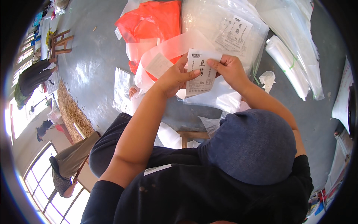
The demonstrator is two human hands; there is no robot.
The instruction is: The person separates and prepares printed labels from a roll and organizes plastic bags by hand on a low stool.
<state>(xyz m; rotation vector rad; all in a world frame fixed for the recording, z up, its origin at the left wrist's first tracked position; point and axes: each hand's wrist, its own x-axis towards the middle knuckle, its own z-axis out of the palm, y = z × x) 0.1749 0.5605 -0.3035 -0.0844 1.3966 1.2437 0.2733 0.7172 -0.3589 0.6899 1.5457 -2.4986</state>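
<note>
My left hand (174, 77) holds a white printed label (200, 85), its thumb lying across the label's face. At the upper right edge of the label, my right hand (230, 70) pinches it between thumb and fingers. A translucent strip of backing paper (184, 42) curls behind my left hand, with another label (159, 65) showing pale on it. Beyond my hands lies a stack of clear plastic bags (201, 16); the top one bears a printed label (236, 35). A red plastic bag (167, 21) sits to the left of the stack.
Rolled clear plastic bags (288, 67) lie on the grey floor (92, 47) to the right, near a crumpled paper (267, 79). At left are a wooden stool (63, 42), a heap of brown strips (71, 109) and people (67, 165) standing. Dark-blue cloth covers my raised knee (251, 145).
</note>
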